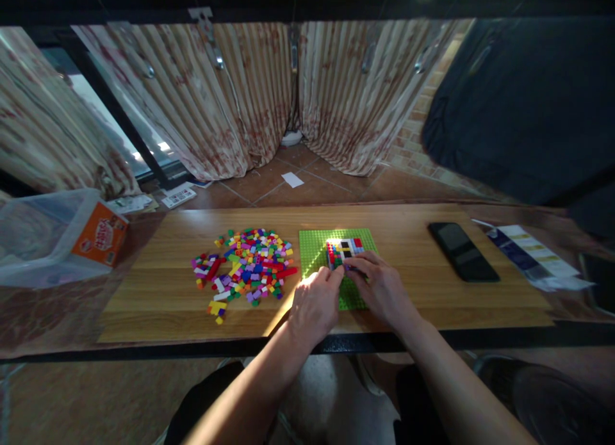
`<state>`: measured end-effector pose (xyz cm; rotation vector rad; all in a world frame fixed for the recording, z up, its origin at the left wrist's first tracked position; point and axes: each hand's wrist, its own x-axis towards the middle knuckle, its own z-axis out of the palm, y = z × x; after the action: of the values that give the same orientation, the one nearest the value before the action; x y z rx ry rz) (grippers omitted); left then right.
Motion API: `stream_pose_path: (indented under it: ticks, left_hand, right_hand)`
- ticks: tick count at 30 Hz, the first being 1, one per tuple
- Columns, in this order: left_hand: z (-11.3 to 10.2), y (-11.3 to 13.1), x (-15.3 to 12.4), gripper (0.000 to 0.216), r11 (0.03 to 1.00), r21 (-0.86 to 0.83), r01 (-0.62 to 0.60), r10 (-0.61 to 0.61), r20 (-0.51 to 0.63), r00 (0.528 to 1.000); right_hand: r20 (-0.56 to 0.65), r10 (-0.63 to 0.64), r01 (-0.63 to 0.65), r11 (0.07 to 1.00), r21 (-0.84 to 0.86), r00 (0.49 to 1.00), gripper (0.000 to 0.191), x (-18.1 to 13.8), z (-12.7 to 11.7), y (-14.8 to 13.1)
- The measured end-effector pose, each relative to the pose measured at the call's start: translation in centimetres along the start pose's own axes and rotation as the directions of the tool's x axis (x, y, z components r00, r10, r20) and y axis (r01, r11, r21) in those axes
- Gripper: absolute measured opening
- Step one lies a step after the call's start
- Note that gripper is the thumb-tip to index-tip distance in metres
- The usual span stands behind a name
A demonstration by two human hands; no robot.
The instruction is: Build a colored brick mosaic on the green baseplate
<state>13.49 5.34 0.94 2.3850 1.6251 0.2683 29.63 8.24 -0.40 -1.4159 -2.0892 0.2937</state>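
Both forearms reach in from the near side of the green studded baseplate and angle inward until the fingertips almost meet over it. The left hand comes over the baseplate's near left part, back of the hand upward, fingers bent and close together. The right hand arches over its right side, fingers curled in toward the left fingertips. Both sets of fingertips are at the near edge of the brick build, which sits on the middle of the baseplate; whether either hand pinches a piece there I cannot tell, as the fingers hide it.

The build is a compact block of glossy plastic in red, white, blue, black and yellow. Left of the baseplate spreads a heap of loose building bricks, mostly small and rectangular, with long red ones pointing toward the baseplate's left edge. Everything stands on a smooth, wood-grained tabletop, whose dark front edge runs just nearer than the baseplate. To the baseplate's right, a stretch of wood separates it from a black smartphone, lying flat and slanted. Beyond the heap, far left of the baseplate, is a translucent plastic bin with an orange label.
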Motion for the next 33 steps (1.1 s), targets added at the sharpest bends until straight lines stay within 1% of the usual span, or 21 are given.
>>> stream_pose_path:
  ticks: [5,8,10,14,17,20,23,28,30,33]
  left_hand:
    - [-0.5,0.3,-0.1,0.043,0.998,0.055,-0.027,0.025,0.039,0.999]
    - [-0.7,0.4,-0.2,0.041,0.999,0.028,-0.028,0.027,0.054,0.998]
    - [-0.6,0.4,-0.3,0.04,0.999,-0.006,-0.032,0.032,0.042,0.999]
    - [-0.4,0.2,-0.5,0.042,0.998,-0.051,-0.035,0.035,0.011,0.999]
    - [-0.2,0.1,-0.5,0.041,0.997,-0.071,-0.032,0.032,-0.001,0.999]
    - [-0.1,0.1,-0.5,0.039,0.995,-0.095,-0.028,0.026,-0.018,0.999]
    - [0.1,0.0,-0.5,0.037,0.994,-0.104,-0.024,0.022,-0.021,1.0]
    - [0.2,-0.1,-0.6,0.035,0.995,-0.096,-0.033,0.03,-0.029,0.999]
    - [0.2,0.0,-0.6,0.039,0.996,-0.081,-0.042,0.039,-0.032,0.999]
    - [0.2,0.3,-0.6,0.043,0.999,-0.017,-0.048,0.048,0.001,0.999]
  right_hand:
    - [0.02,-0.023,0.024,0.999,-0.043,1.0,0.023,0.0,0.2,0.1]
    - [0.058,-0.051,0.058,0.991,-0.124,0.997,0.023,0.1,0.3,-0.1]
    - [0.088,-0.062,0.078,0.98,-0.186,0.994,0.024,0.2,0.3,-0.5]
    - [0.096,-0.019,0.045,0.958,-0.285,0.995,0.025,0.2,0.3,-1.4]
    - [0.094,0.004,0.027,0.945,-0.325,0.996,0.025,0.2,0.5,-1.8]
    - [0.078,0.012,0.014,0.947,-0.321,0.997,0.023,0.2,0.7,-1.8]
    - [0.059,-0.002,0.018,0.962,-0.273,0.998,0.021,0.3,0.8,-1.5]
    - [0.03,0.006,0.001,0.976,-0.217,1.0,0.027,0.3,0.7,-1.0]
    - [0.029,-0.001,0.007,0.98,-0.199,1.0,0.028,0.3,0.7,-0.9]
    - [0.026,-0.009,0.013,0.985,-0.175,1.0,0.029,0.2,0.6,-0.7]
